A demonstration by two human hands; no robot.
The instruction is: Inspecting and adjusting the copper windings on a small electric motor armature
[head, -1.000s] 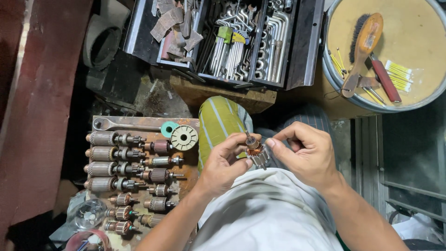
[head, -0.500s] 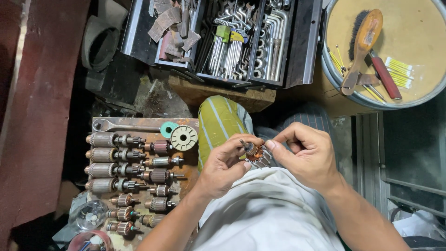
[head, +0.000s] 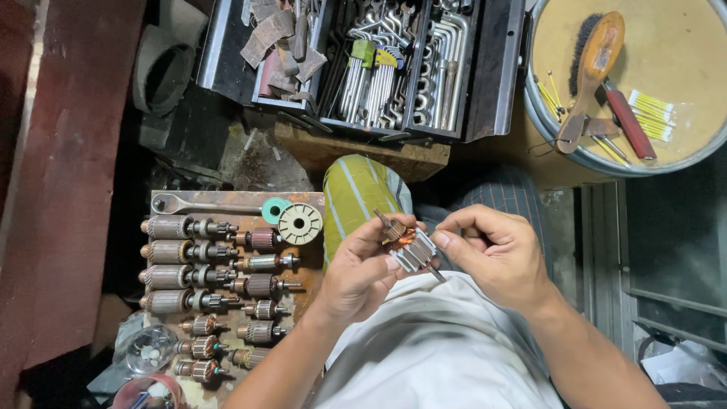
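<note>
Head view. Against the pictures from a second and half a second ago, little has changed: both hands remain raised over the lap with the small motor armature (head: pixel 409 246) between them, and the piece appears slightly turned, its shaft now slanting from upper left to lower right. By this inspector's judgement the person is still examining or working on the same part; nothing has been set down or picked up.

The left hand (head: pixel 363 265) is closed on the armature from below and the left, thumb and fingers curled around its copper-coloured end. The right hand (head: pixel 496 254) is closed in a pinch, thumb and forefinger meeting at the armature's right side, the remaining fingers folded in. Whether the right fingertips hold a small tool cannot be told. Both forearms rise from the bottom edge and converge above the white garment.

To the left, a rusty tray (head: pixel 227 203) carries rows of similar armatures (head: pixel 182 252), a pale round disc (head: pixel 300 223) and a long wrench (head: pixel 204 203) along its top edge. An open toolbox (head: pixel 492 68) holding keys and wrenches stands beyond. At upper right, a round tray (head: pixel 681 76) holds a wooden-handled brush (head: pixel 594 68). A yellow-green striped cylinder (head: pixel 356 193) lies just beyond the hands.
</note>
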